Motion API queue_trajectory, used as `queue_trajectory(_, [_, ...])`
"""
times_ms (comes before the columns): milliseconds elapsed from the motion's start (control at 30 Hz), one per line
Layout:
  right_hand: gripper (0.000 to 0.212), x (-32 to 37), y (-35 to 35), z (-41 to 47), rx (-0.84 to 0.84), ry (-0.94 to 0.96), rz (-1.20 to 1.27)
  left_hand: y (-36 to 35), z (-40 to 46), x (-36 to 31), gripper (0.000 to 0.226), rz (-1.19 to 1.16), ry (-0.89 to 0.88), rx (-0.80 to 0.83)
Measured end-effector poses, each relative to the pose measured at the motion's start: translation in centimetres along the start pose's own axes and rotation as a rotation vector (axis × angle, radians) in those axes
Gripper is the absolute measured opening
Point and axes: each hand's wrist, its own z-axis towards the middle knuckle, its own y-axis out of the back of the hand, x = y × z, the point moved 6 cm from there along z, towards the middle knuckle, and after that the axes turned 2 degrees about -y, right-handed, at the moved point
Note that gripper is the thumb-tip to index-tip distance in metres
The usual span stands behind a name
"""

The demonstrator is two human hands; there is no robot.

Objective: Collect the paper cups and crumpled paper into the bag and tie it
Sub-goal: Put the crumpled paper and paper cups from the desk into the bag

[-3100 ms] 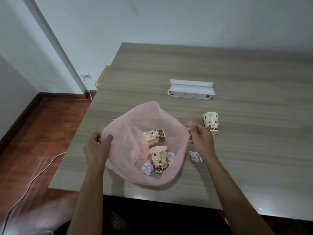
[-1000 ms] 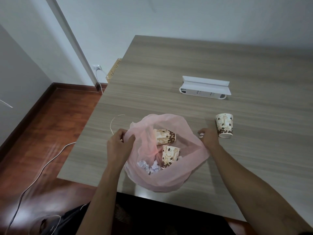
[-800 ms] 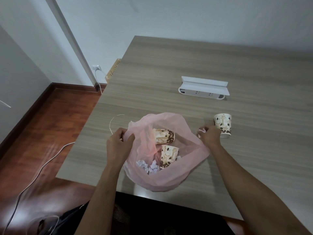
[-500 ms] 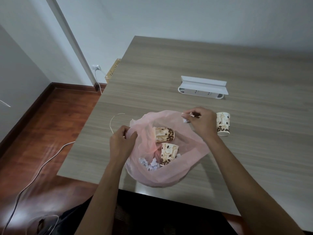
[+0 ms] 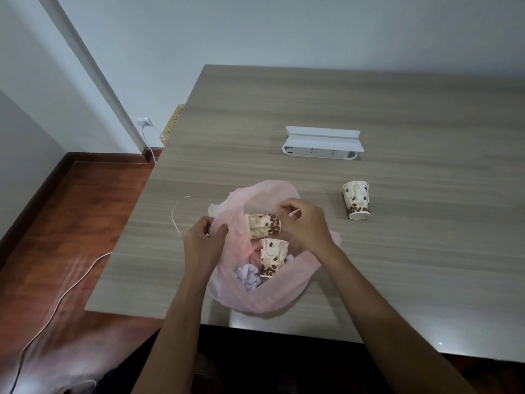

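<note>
1. While the left hand [image 5: 203, 241] pinches the left rim of the pink bag [image 5: 255, 297], its fingers curled on the plastic, the mouth is held open on the worktop [image 5: 397, 265]; a thin pale string [image 5: 174, 216] lies just left of the bag.
2. Inside the bag lie two paper cups, one on its side near the far rim [image 5: 262, 225] and one nearer the person [image 5: 271, 258], with crumpled paper [image 5: 248, 275] beside them (at least one wad; more may be hidden under the plastic).
3. Over the bag's mouth hovers the right hand [image 5: 304, 226], fingers loosely curled. I cannot tell whether anything small is in them, so this reads as the drop-in step for a paper wad, or just after it.
4. Right of the bag, well apart from it, the last cup [image 5: 356, 203] lies on the worktop, rim toward the person. Behind the bag sits a white socket box [image 5: 322, 143].
5. Judged next: the right hand reaches right for that cup, brings it into the bag, then both hands gather the rim and tie it, perhaps with the string.
</note>
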Motion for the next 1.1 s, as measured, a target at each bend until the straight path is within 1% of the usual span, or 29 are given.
queue_trajectory(33, [0.012,-0.6,1.6,0.4,-0.105,-0.02,0.004,-0.4,-0.1,-0.2,0.007,-0.013,0.008,0.003])
queue_trajectory(100, [0.011,-3.1,4.4,1.4,-0.283,-0.104,-0.009,-1.4,-0.5,-0.7,0.007,-0.04,0.012,0.011])
queue_trajectory(133, [0.017,-4.8,5.5,2.0,-0.35,-0.163,-0.014,-2.0,-0.7,-1.0,0.007,-0.054,0.003,0.019])
queue_trajectory(200, [0.036,-8.1,7.1,3.1,-0.425,-0.293,-0.037,-3.1,-1.0,-1.7,0.01,-0.077,-0.019,0.04])
queue_trajectory(233, [0.043,-9.8,7.6,3.6,-0.431,-0.362,-0.063,-3.6,-1.1,-2.0,0.011,-0.085,-0.028,0.044])
queue_trajectory(333, [0.052,-13.2,8.4,4.0,-0.394,-0.532,-0.149,-4.3,-1.1,-2.3,0.011,-0.126,-0.034,0.039])
queue_trajectory(400, [0.062,-15.0,9.0,4.2,-0.405,-0.604,-0.14,-4.3,-1.1,-2.3,0.011,-0.131,-0.036,0.035])
queue_trajectory(467, [0.067,-16.8,9.4,4.5,-0.411,-0.653,-0.106,-3.9,-1.0,-2.2,0.011,-0.121,-0.042,0.028])
queue_trajectory(633, [0.059,-19.5,9.6,5.0,-0.418,-0.721,-0.037,-2.4,-0.4,-1.3,0.007,-0.092,-0.012,-0.021])
queue_trajectory(767, [0.057,-20.7,9.5,5.2,-0.445,-0.774,0.068,-2.1,-0.2,-0.7,0.006,-0.091,0.014,-0.03])
queue_trajectory(867, [0.057,-20.8,9.8,5.3,-0.496,-0.785,0.173,-2.1,-0.1,-0.6,0.009,-0.103,0.017,-0.03])
queue_trajectory(900, [0.055,-20.1,10.0,5.4,-0.527,-0.756,0.206,-2.1,-0.1,-0.7,0.011,-0.106,0.016,-0.031])
queue_trajectory(967, [0.048,-16.9,10.4,5.6,-0.542,-0.633,0.229,-2.0,-0.1,-0.7,0.012,-0.102,0.022,-0.036])
queue_trajectory(1033, [0.039,-13.0,10.1,5.5,-0.481,-0.469,0.3,-1.9,0.0,-0.7,0.014,-0.101,0.024,-0.047])
queue_trajectory(1100, [0.031,-9.8,9.2,4.6,-0.354,-0.345,0.394,-1.8,0.0,-0.8,0.014,-0.103,0.028,-0.059])
